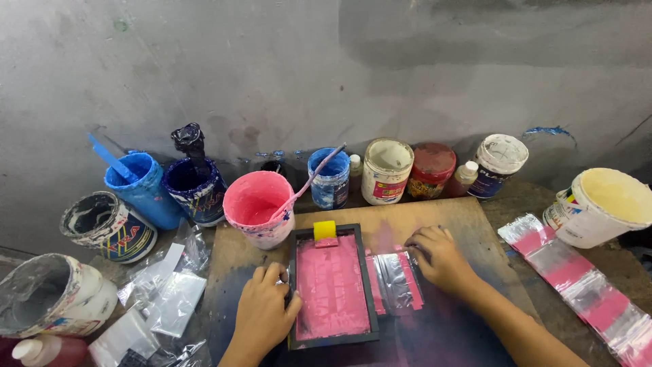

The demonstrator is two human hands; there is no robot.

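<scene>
Holding the dark frame (332, 285) of pink paint at its left side, the left hand (263, 314) curls its fingers on the edge. The right hand (440, 258) presses flat, fingers spread, on the shiny plastic bag (397, 280) just right of the frame, near the middle of the desk (468, 217). The frame's long side runs away from the person.

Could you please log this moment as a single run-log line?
left hand: gripping screen frame edge | right hand: pressing clear printed bag | squeegee: resting atop frame

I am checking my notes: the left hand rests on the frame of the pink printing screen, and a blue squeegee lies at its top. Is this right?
Not quite. The squeegee at the top of the pink screen is yellow, not blue, as the head view shows. The left hand does rest on the frame.
</scene>
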